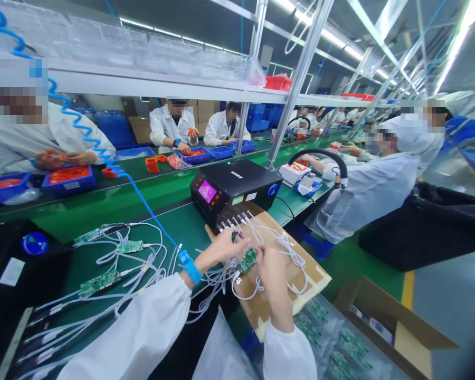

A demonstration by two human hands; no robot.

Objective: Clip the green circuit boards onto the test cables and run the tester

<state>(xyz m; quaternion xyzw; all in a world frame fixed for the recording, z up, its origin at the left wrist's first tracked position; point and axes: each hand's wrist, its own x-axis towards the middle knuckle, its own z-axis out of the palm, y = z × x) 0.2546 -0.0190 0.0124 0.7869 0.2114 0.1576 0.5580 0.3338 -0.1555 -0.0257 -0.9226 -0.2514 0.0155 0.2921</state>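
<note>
A small green circuit board is pinched at its right edge by my right hand, above a brown cardboard sheet. A white cable is joined to the board's lower end. Just left of it, my left hand has its fingers closed around a small dark piece that I cannot make out. A blue wrist strap with a coiled blue cord sits on my left wrist. Behind my hands stands a black tester box with a lit pink screen and a row of white cables plugged into its front.
More circuit boards lie among tangled white cables on the green bench at left, beside another black box. Bagged boards and an open carton are at lower right. Co-workers sit across the line, with blue bins of orange parts.
</note>
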